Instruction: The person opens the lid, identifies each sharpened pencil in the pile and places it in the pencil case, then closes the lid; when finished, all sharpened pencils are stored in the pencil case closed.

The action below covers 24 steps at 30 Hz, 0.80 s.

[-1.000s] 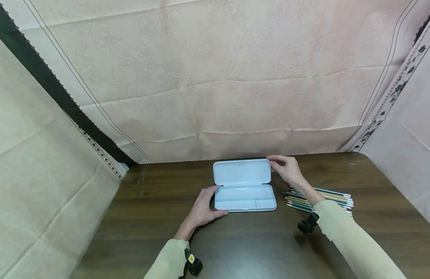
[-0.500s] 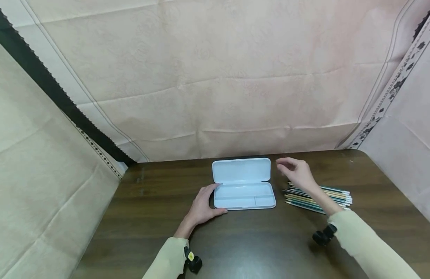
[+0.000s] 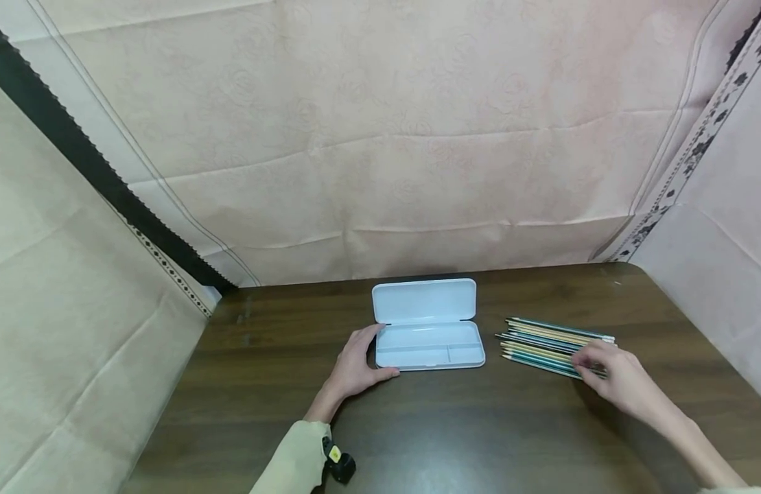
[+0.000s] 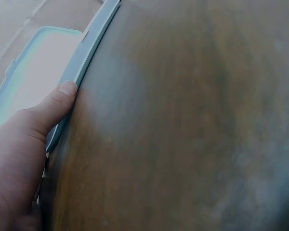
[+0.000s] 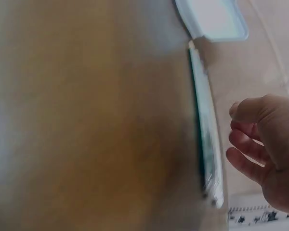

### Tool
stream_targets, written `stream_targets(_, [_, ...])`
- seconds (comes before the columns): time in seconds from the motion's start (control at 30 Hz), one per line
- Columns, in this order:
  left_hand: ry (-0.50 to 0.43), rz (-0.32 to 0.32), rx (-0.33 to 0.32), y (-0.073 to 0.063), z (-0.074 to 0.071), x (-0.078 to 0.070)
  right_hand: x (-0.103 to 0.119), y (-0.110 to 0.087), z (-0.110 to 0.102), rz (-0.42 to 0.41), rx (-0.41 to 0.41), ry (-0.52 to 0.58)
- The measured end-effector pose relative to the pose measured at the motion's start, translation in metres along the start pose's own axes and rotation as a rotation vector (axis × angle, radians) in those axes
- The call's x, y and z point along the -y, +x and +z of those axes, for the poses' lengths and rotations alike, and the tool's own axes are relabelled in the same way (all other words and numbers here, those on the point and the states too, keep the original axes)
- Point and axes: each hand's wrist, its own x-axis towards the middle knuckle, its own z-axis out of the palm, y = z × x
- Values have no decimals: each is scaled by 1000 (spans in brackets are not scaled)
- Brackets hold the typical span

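A light blue pencil case (image 3: 411, 337) lies with its lid (image 3: 425, 300) raised at the back; no pencils show in its compartments. My left hand (image 3: 358, 363) grips its left end, fingers at the hinge side and thumb on the front edge. In the left wrist view that thumb (image 4: 60, 98) presses against the case's side wall (image 4: 94, 43). To the right lies a row of several pencils (image 3: 534, 336), green, dark and yellowish, points toward the case. My right hand (image 3: 617, 377) hovers over their right ends, its fingers (image 5: 248, 139) loosely bent and apart from the pencils in the right wrist view.
The brown wooden table (image 3: 460, 425) carries the case and the pencils. A pale patterned cloth (image 3: 417, 158) hangs behind it, with more cloth on the left and right sides. A black wrist camera (image 3: 342, 468) sits on the left sleeve.
My right hand has left the lid's right corner and moved right and toward me, to the near right end of the pencils. The left hand keeps its hold on the case.
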Motion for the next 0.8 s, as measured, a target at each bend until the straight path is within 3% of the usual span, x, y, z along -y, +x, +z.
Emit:
stream_targets(0.23, [-7,-13,7,0,0,0,-6,-29,-3,6,-14,-77])
stream_targets(0.8, [1,-14,4,0,1,2,-10,-34,-3,27,29,-192])
